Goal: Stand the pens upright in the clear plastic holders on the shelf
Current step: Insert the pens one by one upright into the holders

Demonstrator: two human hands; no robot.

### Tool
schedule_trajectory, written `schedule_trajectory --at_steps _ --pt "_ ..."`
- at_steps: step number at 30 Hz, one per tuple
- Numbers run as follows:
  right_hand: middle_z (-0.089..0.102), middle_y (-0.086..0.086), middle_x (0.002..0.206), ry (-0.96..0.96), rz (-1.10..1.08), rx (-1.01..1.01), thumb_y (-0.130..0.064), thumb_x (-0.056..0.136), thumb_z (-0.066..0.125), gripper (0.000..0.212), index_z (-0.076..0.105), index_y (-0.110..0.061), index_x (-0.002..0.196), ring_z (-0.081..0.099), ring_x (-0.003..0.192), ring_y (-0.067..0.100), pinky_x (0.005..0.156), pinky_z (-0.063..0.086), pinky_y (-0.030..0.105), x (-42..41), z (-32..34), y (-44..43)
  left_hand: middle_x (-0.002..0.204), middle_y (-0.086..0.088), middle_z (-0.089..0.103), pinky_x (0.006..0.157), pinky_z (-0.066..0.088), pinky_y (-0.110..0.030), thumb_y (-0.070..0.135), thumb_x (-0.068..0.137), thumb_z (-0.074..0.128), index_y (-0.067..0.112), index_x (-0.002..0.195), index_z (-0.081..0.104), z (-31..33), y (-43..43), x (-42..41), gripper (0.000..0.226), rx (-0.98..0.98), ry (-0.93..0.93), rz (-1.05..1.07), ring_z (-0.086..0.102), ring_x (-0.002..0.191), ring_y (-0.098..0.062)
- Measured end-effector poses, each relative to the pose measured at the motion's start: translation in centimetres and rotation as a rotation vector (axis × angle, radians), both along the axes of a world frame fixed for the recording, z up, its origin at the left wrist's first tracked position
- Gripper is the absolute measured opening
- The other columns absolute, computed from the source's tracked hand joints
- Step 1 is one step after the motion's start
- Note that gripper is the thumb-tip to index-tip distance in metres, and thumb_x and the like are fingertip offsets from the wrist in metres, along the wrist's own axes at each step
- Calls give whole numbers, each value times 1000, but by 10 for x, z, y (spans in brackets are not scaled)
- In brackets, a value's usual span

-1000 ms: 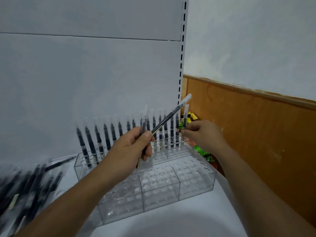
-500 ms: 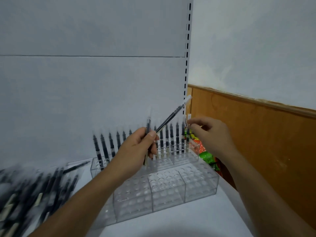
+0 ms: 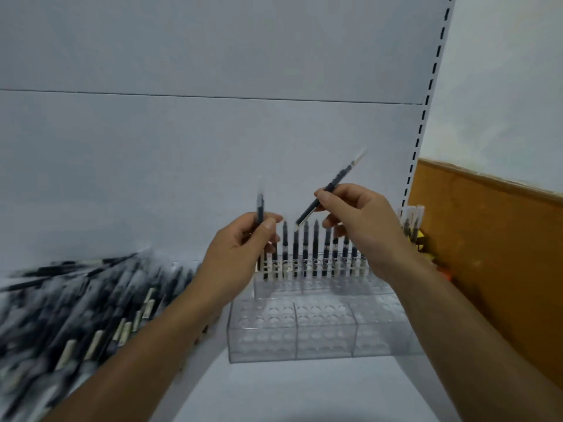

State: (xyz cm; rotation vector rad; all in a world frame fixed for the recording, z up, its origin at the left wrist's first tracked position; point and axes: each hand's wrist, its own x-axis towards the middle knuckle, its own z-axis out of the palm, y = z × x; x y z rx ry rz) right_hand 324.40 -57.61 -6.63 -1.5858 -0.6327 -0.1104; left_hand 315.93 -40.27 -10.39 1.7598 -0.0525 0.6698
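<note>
At the back of the shelf (image 3: 289, 385), toward its right end, the clear plastic holders (image 3: 323, 330) sit in two banks. The rear bank, nearest the white back panel (image 3: 182, 147), carries a row of standing pens (image 3: 305, 251). The front bank shows only vacant holes, so I judge the job well short of done.

My left hand (image 3: 240, 254) grips an upright pen (image 3: 260, 207) between thumb and fingers. I hold it vertical above the left end of the row, I think so it can drop straight into a hole. My right hand (image 3: 362, 220) pinches a tilted pen (image 3: 333, 182) along its lower half. Its low tip hangs just over the tops of the standing pens and its clear end points up and to the right, so it needs swinging upright before it fits a hole.

Toward the left edge of the shelf the loose pens (image 3: 76, 315) lie in a heap, close by my left arm, probably so I can grab them quickly. Beyond the right edge stands a wooden panel (image 3: 487, 254).

Each pen has a pale band, but blur smears them all and I can read no brand or writing.
</note>
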Motion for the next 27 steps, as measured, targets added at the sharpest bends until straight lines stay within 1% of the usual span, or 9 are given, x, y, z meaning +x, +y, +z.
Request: schedule_trajectory --at_steps 2,5,9,12,16,19,22,25,27 --pt "73 -4 79 -96 -54 -143 -26 92 66 11 66 -17 99 65 62 2 54 47 14 0 -4 14 78 18 70 64 48 -9 30 95 58 34 100 71 -5 15 -8 15 -27 -40 56 64 73 2" --pt "71 -7 79 -168 -77 -338 -31 89 69 11 66 -22 93 67 64 3 64 54 24 0 -12 34 82 13 73 66 50 -10 25 91 64 37 99 71 -15 26 -14 15 -99 -53 63 67 79 -1" --pt "68 -11 78 -240 -78 -460 -35 89 69 10 63 -28 87 69 66 5 61 53 26 1 -20 51 81 6 74 72 52 -12 21 88 69 30 107 70 -22 31 -11 21 -115 -61 43 71 83 -6" --pt "68 -11 81 -290 -89 -553 -36 89 68 11 60 -31 84 69 73 12 72 57 37 4 -23 58 81 1 74 80 56 -21 21 88 69 25 108 67 -25 31 -9 20 -110 -69 20 72 85 -9" --pt "65 -13 80 -321 -72 -705 -39 88 68 14 57 -34 80 63 72 7 63 50 27 4 -26 64 84 3 75 84 55 -28 25 88 69 22 100 66 -29 32 -7 13 -92 -46 12 72 86 -11" --pt "67 -12 83 -328 -56 -823 -39 88 67 11 64 -30 85 63 73 7 66 52 28 3 -30 66 85 4 75 78 56 -22 24 87 70 23 95 69 -29 33 -7 9 -85 -58 24 71 82 -10" --pt "69 -11 86 -284 -23 -825 -38 88 68 12 69 -27 92 65 77 8 73 55 30 0 -31 64 84 8 74 71 52 -13 22 86 71 24 94 71 -29 33 -7 8 -77 -64 38 70 77 -6" --pt "68 -14 82 -285 -53 -781 -41 88 67 12 70 -31 91 63 73 2 66 50 24 0 -28 55 84 8 74 72 53 -15 22 86 71 25 94 72 -29 33 -7 9 -73 -51 39 70 78 -6" --pt "69 -13 80 -264 -46 -670 -42 87 67 12 71 -32 89 64 70 2 62 50 22 -2 -26 49 83 8 74 72 53 -15 22 86 71 25 95 72 -30 32 -7 9 -59 -39 41 69 77 -6"
